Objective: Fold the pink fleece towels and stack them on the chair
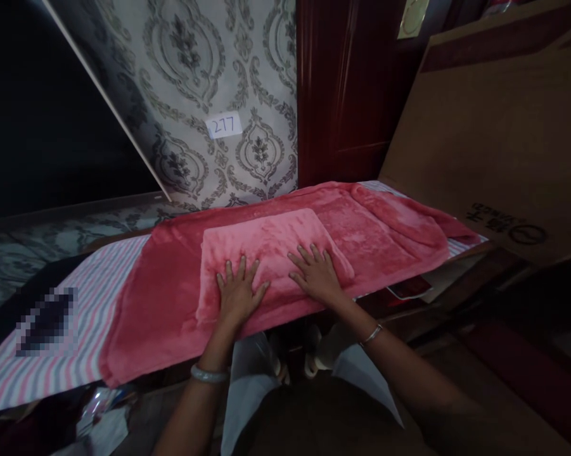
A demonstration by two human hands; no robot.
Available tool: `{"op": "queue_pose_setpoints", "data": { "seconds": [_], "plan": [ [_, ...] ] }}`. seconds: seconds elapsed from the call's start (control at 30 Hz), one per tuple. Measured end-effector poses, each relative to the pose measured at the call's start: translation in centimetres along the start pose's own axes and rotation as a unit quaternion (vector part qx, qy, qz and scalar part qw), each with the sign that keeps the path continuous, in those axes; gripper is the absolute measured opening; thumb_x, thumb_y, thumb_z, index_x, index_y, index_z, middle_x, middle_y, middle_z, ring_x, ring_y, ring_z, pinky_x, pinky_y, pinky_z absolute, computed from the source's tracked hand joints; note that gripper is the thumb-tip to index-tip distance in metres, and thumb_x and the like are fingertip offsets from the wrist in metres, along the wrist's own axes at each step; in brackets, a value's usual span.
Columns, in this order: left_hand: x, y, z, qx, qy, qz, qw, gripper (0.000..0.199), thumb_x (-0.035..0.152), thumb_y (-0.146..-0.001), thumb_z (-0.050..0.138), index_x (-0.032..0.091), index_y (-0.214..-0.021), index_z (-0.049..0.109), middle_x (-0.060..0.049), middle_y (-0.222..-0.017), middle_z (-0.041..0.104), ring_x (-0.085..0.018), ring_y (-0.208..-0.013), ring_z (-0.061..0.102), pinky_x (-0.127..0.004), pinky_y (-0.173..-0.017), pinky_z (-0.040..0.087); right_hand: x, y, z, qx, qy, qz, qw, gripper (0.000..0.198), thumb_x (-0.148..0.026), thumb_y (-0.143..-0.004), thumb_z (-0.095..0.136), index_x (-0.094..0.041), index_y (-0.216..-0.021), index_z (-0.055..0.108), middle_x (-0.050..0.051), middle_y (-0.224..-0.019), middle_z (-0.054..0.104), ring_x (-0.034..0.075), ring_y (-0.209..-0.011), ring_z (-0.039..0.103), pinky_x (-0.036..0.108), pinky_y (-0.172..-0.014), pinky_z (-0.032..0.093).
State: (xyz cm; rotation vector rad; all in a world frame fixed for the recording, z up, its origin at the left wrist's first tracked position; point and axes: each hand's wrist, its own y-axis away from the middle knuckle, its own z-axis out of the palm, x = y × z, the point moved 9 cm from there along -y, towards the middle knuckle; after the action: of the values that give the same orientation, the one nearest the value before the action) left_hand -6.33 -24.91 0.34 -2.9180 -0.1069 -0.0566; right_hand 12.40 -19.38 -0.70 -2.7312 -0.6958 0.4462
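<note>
A pink plush blanket (147, 310) is spread along a narrow table or bench, over a striped cloth (116, 269). On its middle lies a lighter pink folded piece of the same plush fabric (266, 231); I cannot tell whether the two are joined. My left hand (239, 294) rests flat on the near left part of the folded piece, fingers spread. Flat on its near right part is my right hand (317, 275), fingers also apart. Neither hand grips anything. Toward the right end, the blanket is bunched in a loose fold (399, 218).
A large cardboard box (494, 133) stands at the right, beside a dark red door (342, 88). Patterned wallpaper (190, 57) with a paper label reading 277 (225, 125) is behind. A large dark screen-like panel (52, 114) is at the left. Plastic-wrapped items (102, 411) lie below left.
</note>
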Motion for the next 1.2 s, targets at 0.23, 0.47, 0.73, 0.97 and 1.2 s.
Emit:
{"op": "queue_pose_setpoints", "data": {
  "seconds": [0.23, 0.47, 0.73, 0.97, 1.2],
  "plan": [
    [0.1, 1.1, -1.5, 0.017, -0.008, -0.001, 1.0, 0.06, 0.052, -0.094, 0.042, 0.026, -0.148, 0.041, -0.008, -0.16, 0.03, -0.042, -0.146, 0.021, -0.067, -0.113, 0.017, -0.3, 0.5, -0.9, 0.006, -0.006, -0.007, 1.0, 0.052, -0.05, -0.097, 0.043, -0.029, -0.144, 0.048, 0.005, -0.155, 0.039, 0.034, -0.145, 0.025, 0.057, -0.115, 0.02],
    [-4.2, 5.3, -2.2, 0.075, -0.026, -0.035, 0.996, 0.052, 0.041, -0.096, 0.039, 0.02, -0.143, 0.049, -0.015, -0.154, 0.039, -0.036, -0.145, 0.027, -0.071, -0.112, 0.016, 2.2, 3.4, -2.2, 0.053, -0.019, 0.007, 0.998, 0.046, -0.041, -0.099, 0.043, -0.026, -0.141, 0.052, 0.006, -0.15, 0.047, 0.028, -0.142, 0.033, 0.056, -0.117, 0.016],
    [-6.1, 6.1, -1.1, 0.098, 0.091, -0.025, 0.991, 0.058, 0.047, -0.094, 0.036, 0.019, -0.141, 0.051, -0.011, -0.155, 0.039, -0.028, -0.148, 0.024, -0.052, -0.116, 0.031, 3.6, 5.7, -1.5, 0.098, -0.043, 0.027, 0.994, 0.047, -0.038, -0.1, 0.04, -0.028, -0.145, 0.046, 0.005, -0.151, 0.044, 0.027, -0.144, 0.029, 0.056, -0.115, 0.017],
    [-8.4, 6.7, -1.3, 0.139, 0.234, -0.056, 0.961, 0.056, 0.051, -0.09, 0.036, 0.018, -0.128, 0.061, -0.012, -0.157, 0.035, -0.027, -0.148, 0.025, -0.047, -0.121, 0.019, 5.0, 5.7, -1.8, 0.119, -0.156, 0.041, 0.98, 0.044, -0.039, -0.1, 0.036, -0.027, -0.137, 0.056, 0.006, -0.147, 0.049, 0.025, -0.142, 0.035, 0.056, -0.115, 0.023],
    [-14.1, 7.5, -0.8, 0.095, 0.456, -0.246, 0.85, 0.071, 0.062, -0.076, 0.055, 0.018, -0.132, 0.057, -0.013, -0.145, 0.052, -0.029, -0.141, 0.038, -0.046, -0.117, 0.03, 10.5, 6.1, -2.0, 0.217, -0.359, 0.159, 0.894, 0.064, -0.062, -0.094, 0.033, -0.019, -0.131, 0.062, 0.013, -0.141, 0.055, 0.026, -0.133, 0.047, 0.05, -0.115, 0.03]
  ]
}}
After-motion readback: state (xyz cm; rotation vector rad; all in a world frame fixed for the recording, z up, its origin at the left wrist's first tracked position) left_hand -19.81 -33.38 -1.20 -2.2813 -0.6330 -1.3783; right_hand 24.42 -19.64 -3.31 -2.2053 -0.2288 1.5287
